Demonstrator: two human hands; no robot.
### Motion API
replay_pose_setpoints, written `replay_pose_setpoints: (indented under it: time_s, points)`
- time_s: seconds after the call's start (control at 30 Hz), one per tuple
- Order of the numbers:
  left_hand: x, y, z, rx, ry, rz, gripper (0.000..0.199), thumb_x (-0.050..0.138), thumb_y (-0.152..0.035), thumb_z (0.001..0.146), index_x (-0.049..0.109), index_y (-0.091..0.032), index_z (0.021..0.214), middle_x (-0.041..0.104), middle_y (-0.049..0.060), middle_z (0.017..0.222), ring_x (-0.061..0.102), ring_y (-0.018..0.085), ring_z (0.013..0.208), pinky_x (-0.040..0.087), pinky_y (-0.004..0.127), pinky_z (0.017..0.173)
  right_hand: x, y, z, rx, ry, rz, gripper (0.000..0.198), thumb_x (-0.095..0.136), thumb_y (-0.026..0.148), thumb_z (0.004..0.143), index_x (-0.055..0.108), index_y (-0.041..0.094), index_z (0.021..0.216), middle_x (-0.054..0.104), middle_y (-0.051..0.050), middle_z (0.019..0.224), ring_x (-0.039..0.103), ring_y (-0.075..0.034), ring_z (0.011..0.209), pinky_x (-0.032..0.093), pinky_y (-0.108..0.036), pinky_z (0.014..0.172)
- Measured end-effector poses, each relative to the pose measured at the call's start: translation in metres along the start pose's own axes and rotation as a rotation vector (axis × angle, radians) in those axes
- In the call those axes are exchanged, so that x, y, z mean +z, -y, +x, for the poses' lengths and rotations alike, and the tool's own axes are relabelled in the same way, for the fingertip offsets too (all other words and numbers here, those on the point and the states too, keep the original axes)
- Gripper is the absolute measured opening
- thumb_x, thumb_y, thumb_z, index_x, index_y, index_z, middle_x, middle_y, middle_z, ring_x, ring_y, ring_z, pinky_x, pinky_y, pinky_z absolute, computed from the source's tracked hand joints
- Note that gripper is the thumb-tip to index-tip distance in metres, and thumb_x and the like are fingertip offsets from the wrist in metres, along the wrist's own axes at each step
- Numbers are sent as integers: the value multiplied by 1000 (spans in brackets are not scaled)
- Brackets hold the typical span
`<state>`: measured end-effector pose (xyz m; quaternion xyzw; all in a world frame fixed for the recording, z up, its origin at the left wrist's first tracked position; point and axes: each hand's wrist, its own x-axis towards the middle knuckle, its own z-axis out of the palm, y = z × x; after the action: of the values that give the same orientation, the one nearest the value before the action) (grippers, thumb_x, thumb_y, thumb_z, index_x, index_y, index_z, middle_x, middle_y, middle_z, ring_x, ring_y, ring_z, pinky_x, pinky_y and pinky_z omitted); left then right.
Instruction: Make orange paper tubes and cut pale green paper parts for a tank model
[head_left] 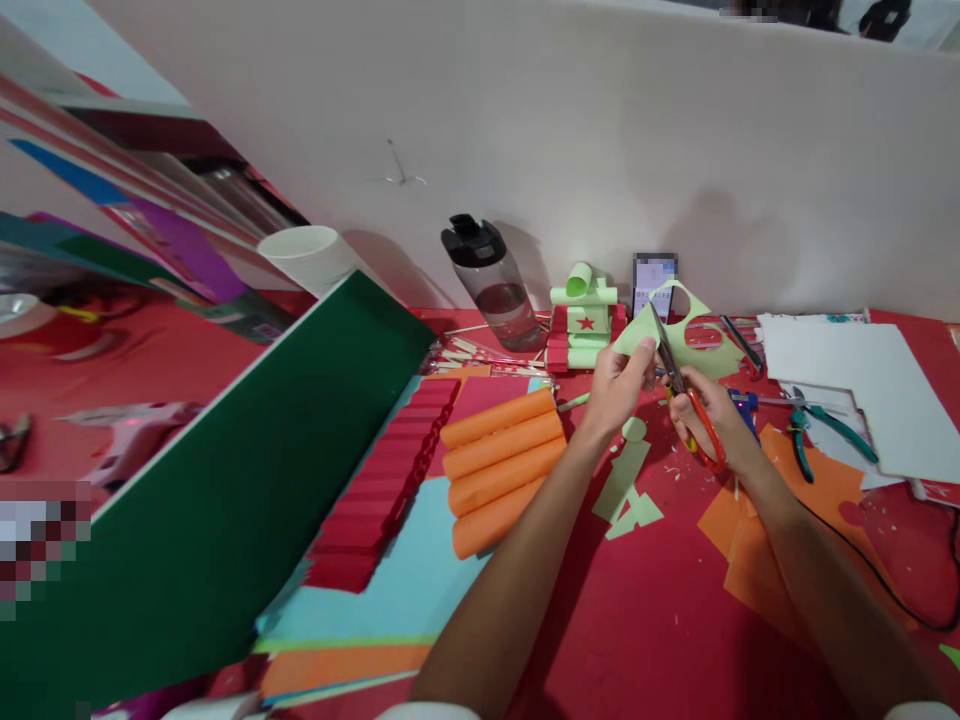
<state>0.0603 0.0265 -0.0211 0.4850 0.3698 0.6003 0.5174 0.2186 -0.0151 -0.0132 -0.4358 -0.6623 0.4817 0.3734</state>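
My left hand (621, 385) pinches the edge of a light green paper sheet (701, 350), which has round holes cut out of it. My right hand (709, 415) grips scissors (703, 432) with red and yellow handles, their blades lying across the sheet beside my left fingertips. Below my hands, light green paper scraps (626, 480) rest on the red table. Just behind stands a small model (586, 322) of rolled green and red paper, with a red star on its front. Orange paper rolls (504, 470) lie in a row left of my left forearm.
A green board (247, 470) leans across the left. Behind are a water bottle (495, 290) and an upright phone (654, 280). Pleated red paper (382, 490) lies on blue sheets. To the right are pliers (832, 428), orange paper (802, 510) and white board (907, 390).
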Motion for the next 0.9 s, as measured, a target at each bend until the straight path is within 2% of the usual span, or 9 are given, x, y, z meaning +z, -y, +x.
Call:
replay_pose_setpoints:
  time_s: [0.4, 0.7, 0.9]
  points:
    - [-1, -1, -1, 21, 31, 142, 53, 66, -61, 91, 52, -20, 60, 50, -2, 54, 48, 11, 55, 41, 27, 58, -8, -2, -1, -30, 31, -115, 57, 58, 81, 93, 53, 25, 104, 53, 3, 68, 49, -17, 59, 40, -31, 59]
    - [-1, -5, -1, -25, 74, 110, 55, 67, -62, 91, 52, -20, 59, 51, -2, 53, 48, 12, 54, 43, 27, 58, -8, -1, 0, 12, 10, -99, 55, 59, 77, 95, 58, 24, 111, 50, 4, 64, 47, -16, 57, 39, -29, 54]
    - [-1, -4, -1, -48, 71, 90, 53, 68, -62, 90, 54, -20, 60, 53, -2, 54, 49, 11, 54, 44, 28, 59, -8, -4, 0, 22, -3, -70, 53, 63, 75, 94, 60, 24, 108, 50, 3, 72, 47, -14, 57, 38, -27, 52]
